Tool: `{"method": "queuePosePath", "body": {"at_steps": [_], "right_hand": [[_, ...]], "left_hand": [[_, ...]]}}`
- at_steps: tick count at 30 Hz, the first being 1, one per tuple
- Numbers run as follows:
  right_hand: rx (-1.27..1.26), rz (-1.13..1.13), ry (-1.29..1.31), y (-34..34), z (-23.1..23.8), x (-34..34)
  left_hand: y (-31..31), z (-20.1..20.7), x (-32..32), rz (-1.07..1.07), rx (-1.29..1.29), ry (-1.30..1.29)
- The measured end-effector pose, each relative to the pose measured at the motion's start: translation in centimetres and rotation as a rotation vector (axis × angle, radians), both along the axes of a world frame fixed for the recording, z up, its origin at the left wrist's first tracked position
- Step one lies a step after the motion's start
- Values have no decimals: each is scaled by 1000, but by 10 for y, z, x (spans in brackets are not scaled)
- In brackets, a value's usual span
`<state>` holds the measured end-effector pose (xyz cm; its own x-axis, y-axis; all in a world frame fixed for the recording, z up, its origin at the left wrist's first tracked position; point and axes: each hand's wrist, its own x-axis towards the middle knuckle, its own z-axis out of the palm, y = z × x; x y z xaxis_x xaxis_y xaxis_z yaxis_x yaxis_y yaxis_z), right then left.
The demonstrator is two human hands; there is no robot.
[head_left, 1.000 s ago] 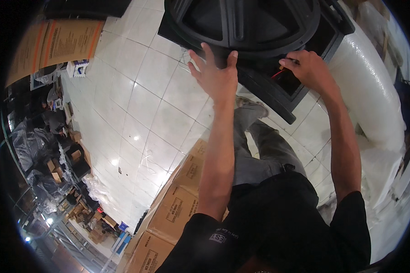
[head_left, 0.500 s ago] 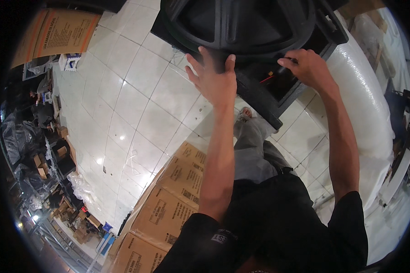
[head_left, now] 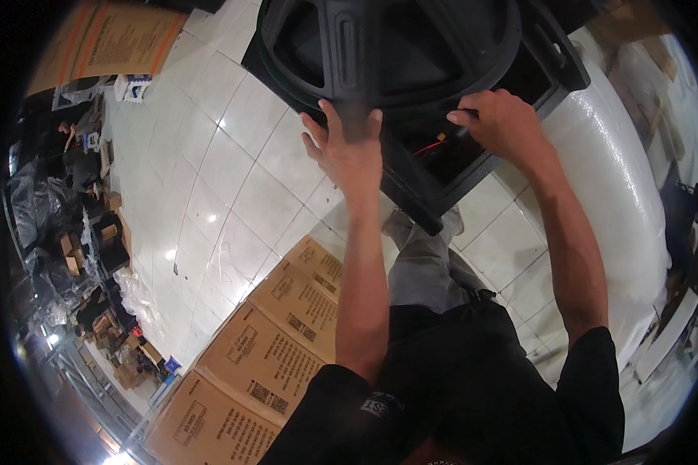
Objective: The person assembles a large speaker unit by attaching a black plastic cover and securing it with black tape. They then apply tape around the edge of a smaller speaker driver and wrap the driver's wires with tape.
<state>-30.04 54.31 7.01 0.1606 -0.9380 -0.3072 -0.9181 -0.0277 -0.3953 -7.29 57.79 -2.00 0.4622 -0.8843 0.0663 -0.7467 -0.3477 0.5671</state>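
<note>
White tile flr. point(head_left: 240, 178) extends L of the work area; ctns. point(head_left: 244, 353) sit lower L, wrapped wh. bundle point(head_left: 609, 167) at R. Rnd. blk. frame point(head_left: 353, 54) lies over open blk. cabinet point(head_left: 467, 186), directly beyond L hand point(head_left: 343, 155): fingers spread wide, tips at near rim. R hand point(head_left: 506, 128): fingers curled narrow, adj. to rim's R side; cannot tell if anything is held. Red wire point(head_left: 430, 148) w/ yel. tip point(head_left: 441, 137) lies in cabinet opening, below/L of R thumb; long axis slopes up toward R hand, the nearer one to the tip.
</note>
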Motion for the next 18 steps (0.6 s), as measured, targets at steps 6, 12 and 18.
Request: {"method": "queuePosePath", "body": {"at_steps": [6,12,18], "right_hand": [[-13,74,-37,-10,-5,-15],[43,101,5,-15,-6,-28],[48,132,29,-25,0,-43]], "left_hand": [[4,8,-17,62,43,36],[8,14,-35,81,62,4],[10,22,-49,128,113,4]]}}
